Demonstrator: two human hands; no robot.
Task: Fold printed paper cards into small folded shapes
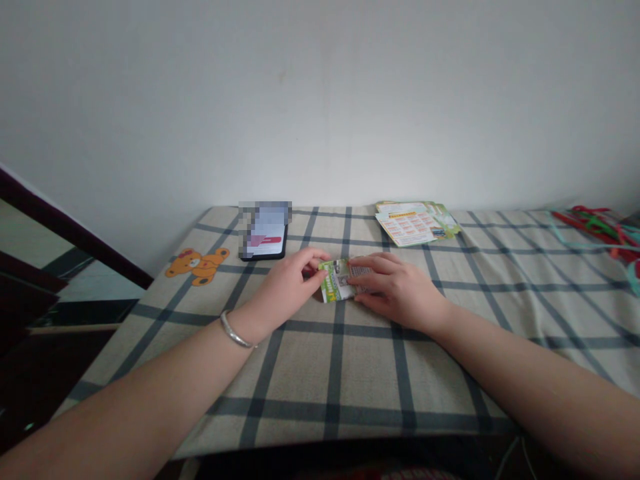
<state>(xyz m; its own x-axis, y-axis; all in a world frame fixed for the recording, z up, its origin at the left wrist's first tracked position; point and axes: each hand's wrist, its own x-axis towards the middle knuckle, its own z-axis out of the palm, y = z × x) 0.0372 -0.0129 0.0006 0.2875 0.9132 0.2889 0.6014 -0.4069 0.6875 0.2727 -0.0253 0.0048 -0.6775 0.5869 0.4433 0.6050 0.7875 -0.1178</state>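
Observation:
A small printed paper leaflet (pixel 337 283), green, yellow and white with a dark code-like square, lies low over the checked cloth between my hands. My left hand (pixel 296 279), with a silver bangle at the wrist, pinches its left edge between thumb and fingers. Across the leaflet's right part rest the fingers of my right hand (pixel 393 283), with the thumb at its lower edge. Those fingers cover much of the print there. Beyond my right hand, a loose stack of similar printed leaflets (pixel 410 227) lies near the wall.
A phone (pixel 265 240) with a lit screen, partly blurred, sits beyond my left hand. The checked tablecloth (pixel 310 373) carries an orange teddy bear picture (pixel 200 265) at the left. Tangled coloured strips (pixel 600 230) lie at the far right. A white wall (pixel 325 120) borders the table's back.

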